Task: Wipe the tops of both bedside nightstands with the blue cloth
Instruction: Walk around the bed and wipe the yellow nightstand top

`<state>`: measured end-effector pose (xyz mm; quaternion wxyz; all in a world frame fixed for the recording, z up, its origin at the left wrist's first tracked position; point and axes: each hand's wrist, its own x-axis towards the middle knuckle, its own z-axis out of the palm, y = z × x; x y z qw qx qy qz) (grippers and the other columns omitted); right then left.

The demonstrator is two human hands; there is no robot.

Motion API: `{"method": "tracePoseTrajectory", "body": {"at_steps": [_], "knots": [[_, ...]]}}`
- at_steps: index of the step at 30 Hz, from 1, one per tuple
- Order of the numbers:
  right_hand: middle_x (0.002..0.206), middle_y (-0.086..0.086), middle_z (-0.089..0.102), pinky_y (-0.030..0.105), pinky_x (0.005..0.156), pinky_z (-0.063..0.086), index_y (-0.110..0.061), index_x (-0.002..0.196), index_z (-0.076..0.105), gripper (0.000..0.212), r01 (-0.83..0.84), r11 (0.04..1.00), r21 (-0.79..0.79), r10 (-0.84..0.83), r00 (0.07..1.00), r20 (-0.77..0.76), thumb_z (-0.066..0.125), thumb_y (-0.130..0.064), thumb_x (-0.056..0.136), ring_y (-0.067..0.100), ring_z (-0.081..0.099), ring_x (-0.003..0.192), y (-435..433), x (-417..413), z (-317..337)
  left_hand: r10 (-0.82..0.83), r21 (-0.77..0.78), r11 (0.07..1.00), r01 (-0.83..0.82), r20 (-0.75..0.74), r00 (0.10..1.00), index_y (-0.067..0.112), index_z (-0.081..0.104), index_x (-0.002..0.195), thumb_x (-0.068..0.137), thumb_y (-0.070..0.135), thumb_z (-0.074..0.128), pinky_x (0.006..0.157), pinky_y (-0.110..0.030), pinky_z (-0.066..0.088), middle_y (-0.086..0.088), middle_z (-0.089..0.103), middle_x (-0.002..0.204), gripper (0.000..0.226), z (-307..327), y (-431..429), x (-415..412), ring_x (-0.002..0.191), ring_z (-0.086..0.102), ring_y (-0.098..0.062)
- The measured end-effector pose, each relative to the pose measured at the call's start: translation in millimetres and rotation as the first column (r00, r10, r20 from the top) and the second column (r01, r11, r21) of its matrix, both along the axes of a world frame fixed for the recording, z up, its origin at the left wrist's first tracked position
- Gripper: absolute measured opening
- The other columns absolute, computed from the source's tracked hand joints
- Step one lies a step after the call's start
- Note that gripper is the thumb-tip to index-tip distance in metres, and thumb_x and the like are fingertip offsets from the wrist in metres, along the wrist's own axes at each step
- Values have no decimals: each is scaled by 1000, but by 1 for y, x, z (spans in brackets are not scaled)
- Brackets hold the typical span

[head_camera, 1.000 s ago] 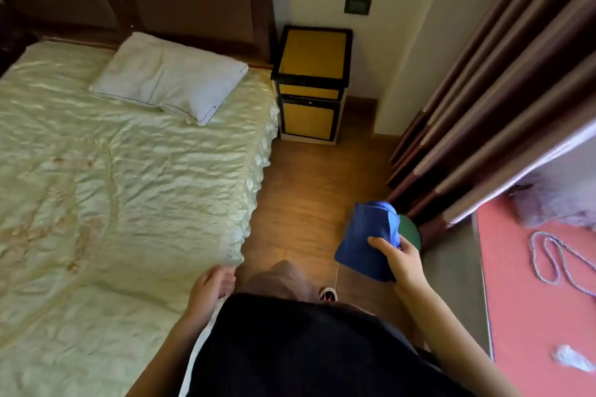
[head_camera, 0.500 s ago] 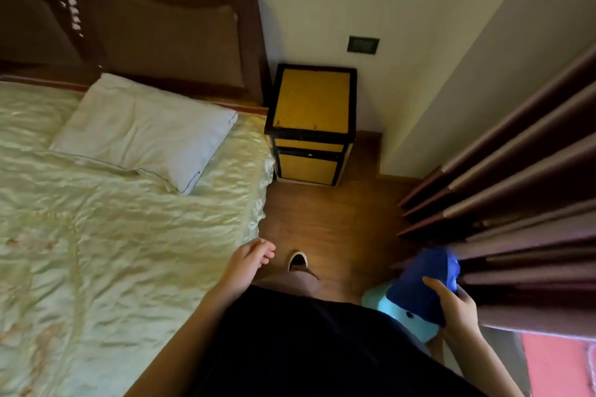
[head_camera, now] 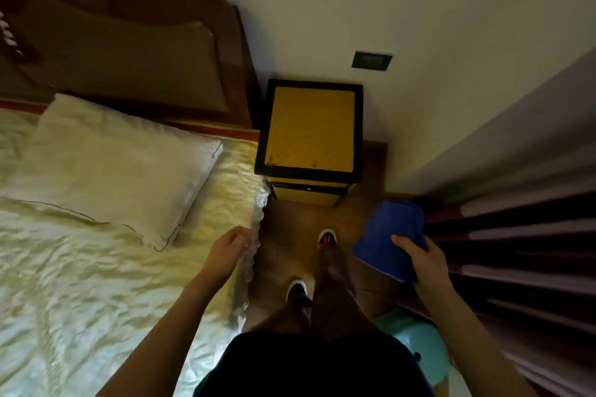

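Standing on the wood floor (head_camera: 361,229) between the bed (head_camera: 80,267) and the curtain (head_camera: 522,251), the person had both shoes pointed toward the wall, one foot ahead of the other. Low at the right edge sat a pale green object (head_camera: 422,342), partly hidden by the right forearm. The right hand (head_camera: 422,263) gripped the blue cloth (head_camera: 392,235), thumb laid across its near face, the cloth held in the air beside the curtain and apart from any furniture. The left hand (head_camera: 230,251) hung loosely curled and empty over the bed's frilled edge. Farther on, a white pillow (head_camera: 106,167) lay against the dark headboard (head_camera: 129,55). Beyond the feet stood the nightstand (head_camera: 311,129), its yellow top framed in black, against the wall beneath a dark wall plate (head_camera: 371,60).
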<state>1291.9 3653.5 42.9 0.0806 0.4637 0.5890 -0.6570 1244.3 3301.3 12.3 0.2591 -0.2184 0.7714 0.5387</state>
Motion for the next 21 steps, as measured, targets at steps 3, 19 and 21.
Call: {"method": "tracePoseTrajectory", "body": {"at_steps": [3, 19, 21], "knots": [[121, 9, 58, 46, 86, 48, -12, 136, 52, 54, -50, 998, 27, 50, 998, 34, 72, -15, 86, 35, 59, 103, 4, -53, -15, 29, -42, 999, -29, 5, 1000, 12, 66, 92, 97, 14, 47, 62, -21, 47, -8, 69, 83, 19, -13, 10, -39, 73, 61, -19], [111, -2, 70, 39, 72, 58, -28, 110, 65, 30, -112, 958, -264, 103, 994, -46, 72, -14, 84, 21, 71, 94, -39, -286, -160, 238, -154, 960, -233, 11, 971, 15, 49, 134, 90, 33, 60, 78, -22, 41, -6, 49, 128, 48, -168, 38, -240, 110, 54, -11], [117, 1, 67, 41, 80, 56, -23, 115, 64, 34, -137, 982, -132, 136, 991, -20, 73, -15, 84, 23, 68, 99, -41, -297, -193, 227, -225, 949, -221, -2, 974, 17, 45, 138, 91, 37, 59, 88, -34, 40, -7, 44, 135, 53, -202, 30, -262, 121, 45, -22]]}}
